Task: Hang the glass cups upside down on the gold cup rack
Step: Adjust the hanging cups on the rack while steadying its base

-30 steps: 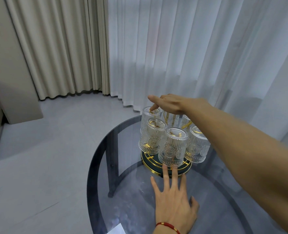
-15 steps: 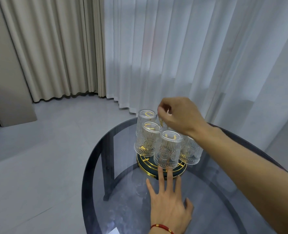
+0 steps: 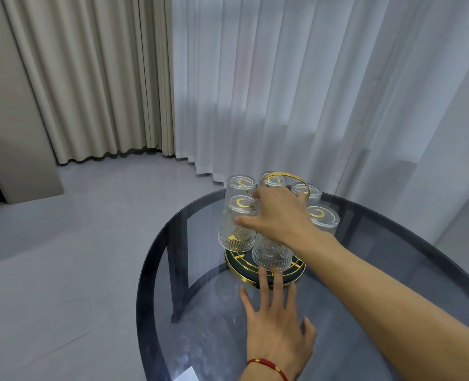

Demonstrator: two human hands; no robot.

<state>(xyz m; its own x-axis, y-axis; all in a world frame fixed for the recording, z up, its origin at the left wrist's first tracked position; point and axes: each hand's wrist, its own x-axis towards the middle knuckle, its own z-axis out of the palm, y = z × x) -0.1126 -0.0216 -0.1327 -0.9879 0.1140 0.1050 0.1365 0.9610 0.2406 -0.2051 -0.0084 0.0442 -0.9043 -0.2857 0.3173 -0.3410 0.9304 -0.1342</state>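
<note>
Six embossed glass cups seem to hang inverted on the gold cup rack atop the round glass table. Right hand curls over the middle, its grasp hidden, so I cannot tell what it grips. Left hand lies spread flat, fingertips at the rack's base; tugging sideways could knock cups off.

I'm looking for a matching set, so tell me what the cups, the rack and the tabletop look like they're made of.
Cups: clear pressed glass, apparently; ribbed walls and embossed medallions, see-through.
Rack: seemingly metal with a shiny gold finish, a thin ring handle on top, and a dark round base edged in gold.
Tabletop: smoky tinted glass, glossy; its dark frame shows through the surface.
</note>
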